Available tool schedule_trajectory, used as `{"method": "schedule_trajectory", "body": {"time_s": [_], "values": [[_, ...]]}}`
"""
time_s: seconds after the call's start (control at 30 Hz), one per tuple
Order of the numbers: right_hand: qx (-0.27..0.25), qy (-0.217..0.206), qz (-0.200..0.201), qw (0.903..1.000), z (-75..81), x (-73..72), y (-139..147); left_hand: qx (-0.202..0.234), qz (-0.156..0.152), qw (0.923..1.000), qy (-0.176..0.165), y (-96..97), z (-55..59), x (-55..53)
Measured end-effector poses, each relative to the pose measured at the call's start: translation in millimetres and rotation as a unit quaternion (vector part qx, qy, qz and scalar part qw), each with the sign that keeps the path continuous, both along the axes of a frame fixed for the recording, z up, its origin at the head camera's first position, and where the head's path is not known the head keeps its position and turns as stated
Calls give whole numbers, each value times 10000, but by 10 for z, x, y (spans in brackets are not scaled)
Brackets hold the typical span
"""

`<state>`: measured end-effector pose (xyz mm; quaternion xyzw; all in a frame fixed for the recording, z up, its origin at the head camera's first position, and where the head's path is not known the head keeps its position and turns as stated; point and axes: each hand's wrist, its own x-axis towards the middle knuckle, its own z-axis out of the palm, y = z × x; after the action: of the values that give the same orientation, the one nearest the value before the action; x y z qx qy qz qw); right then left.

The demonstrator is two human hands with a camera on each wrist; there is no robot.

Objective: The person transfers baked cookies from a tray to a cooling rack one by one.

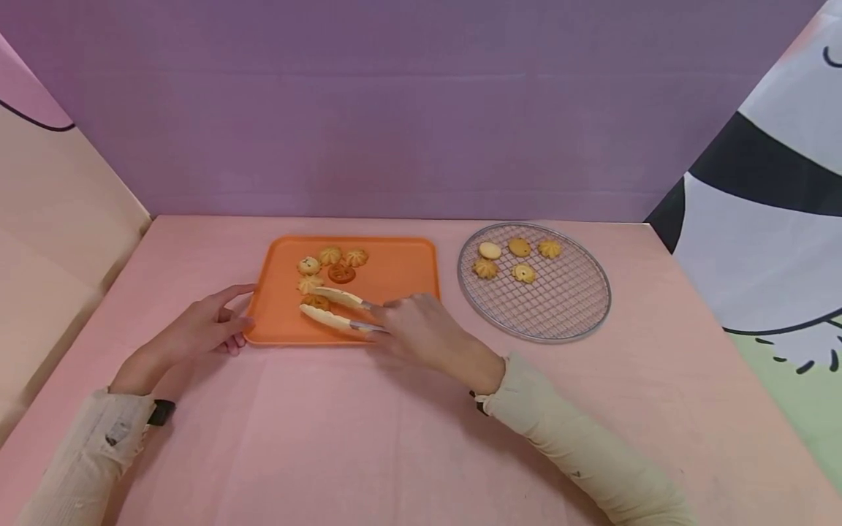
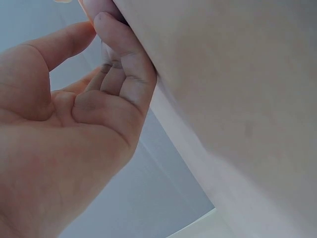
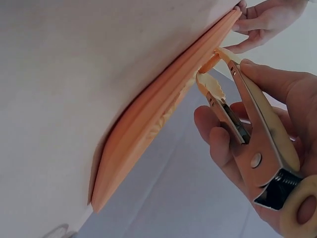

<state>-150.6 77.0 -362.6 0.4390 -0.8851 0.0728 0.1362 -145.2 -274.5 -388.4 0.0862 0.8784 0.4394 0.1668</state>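
An orange tray [image 1: 395,270] lies on the pink-covered table with several cookies on its left half. At its left edge, my left hand [image 1: 207,324] holds the rim between thumb and fingers. My right hand [image 1: 424,332] grips a pair of metal tongs [image 3: 252,134] with cream-coloured, scalloped tips. Those tips straddle a brown, ring-patterned cookie [image 1: 316,302] near the tray's front left. Just behind it is a pale swirled cookie [image 1: 310,284]. A second brown patterned cookie [image 1: 341,273] lies among swirled ones farther back.
Right of the tray stands a round wire cooling rack [image 1: 559,299] with several cookies toward its back left, among them a pale oval cookie [image 1: 490,250] and a flower-shaped cookie [image 1: 523,273]. A purple backdrop [image 1: 408,131] rises behind the table.
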Motion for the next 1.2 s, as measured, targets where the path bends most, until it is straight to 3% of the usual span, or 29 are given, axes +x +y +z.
{"method": "schedule_trajectory", "body": {"time_s": [0.33,0.53,0.77,1.2], "values": [[113,362,-100,9992,39,49,203,25,9,10000,-23,1,-18,3],[311,281,-299,9987,59,98,341,62,-8,10000,-9,6,-18,6],[4,180,-289,9994,33,168,549,-4,30,10000,-26,5,-7,5],[-313,706,-280,9966,-21,234,876,61,39,9999,-86,-9,-7,-11]]}}
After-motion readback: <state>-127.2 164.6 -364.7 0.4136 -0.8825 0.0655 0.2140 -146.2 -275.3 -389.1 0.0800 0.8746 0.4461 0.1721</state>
